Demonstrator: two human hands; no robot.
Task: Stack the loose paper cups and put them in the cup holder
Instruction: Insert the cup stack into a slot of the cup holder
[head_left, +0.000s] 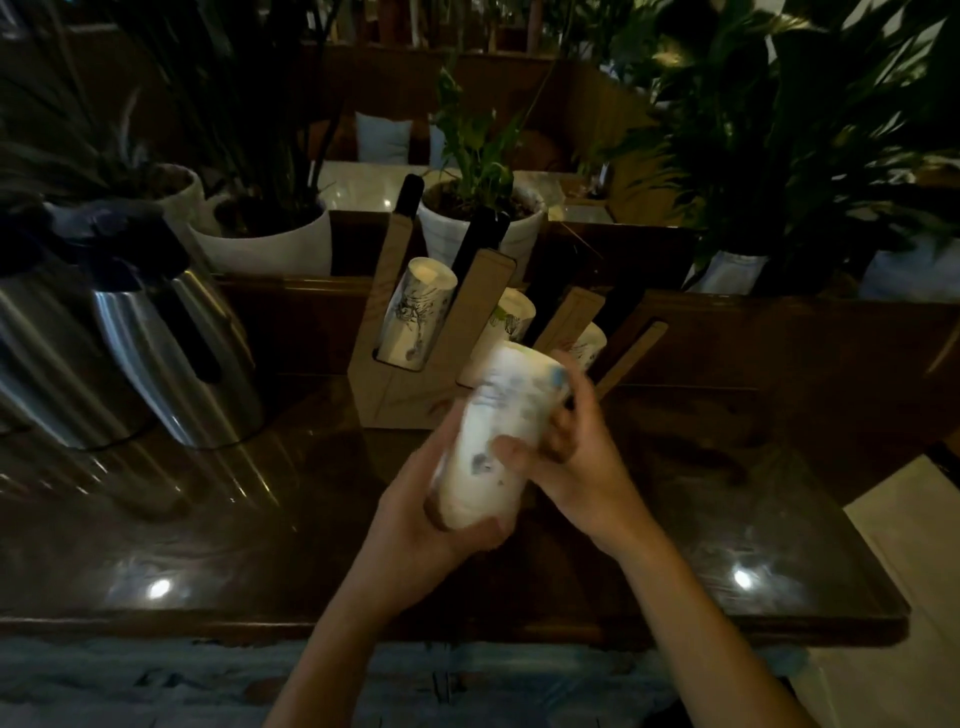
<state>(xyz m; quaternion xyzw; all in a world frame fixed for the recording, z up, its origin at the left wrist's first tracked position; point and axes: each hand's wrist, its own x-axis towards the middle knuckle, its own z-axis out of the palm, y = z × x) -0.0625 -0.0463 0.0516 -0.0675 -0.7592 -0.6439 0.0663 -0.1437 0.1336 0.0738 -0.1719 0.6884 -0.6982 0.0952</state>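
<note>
A stack of white paper cups (493, 431), blurred by motion, is held tilted above the dark wooden table (208, 545). My left hand (431, 525) grips its lower end from below. My right hand (566, 447) wraps its upper part from the right. Just behind stands the wooden cup holder (410, 384) with slanted slots. A stack of cups (415, 317) leans in its left slot, another stack (506, 322) in the middle slot, and a third stack (589, 343) shows partly behind my right hand.
Two steel thermos jugs (156, 343) stand at the left of the table. White plant pots (478, 228) and leafy plants line the wooden ledge behind the holder. The table's right edge (857, 545) drops to a pale floor.
</note>
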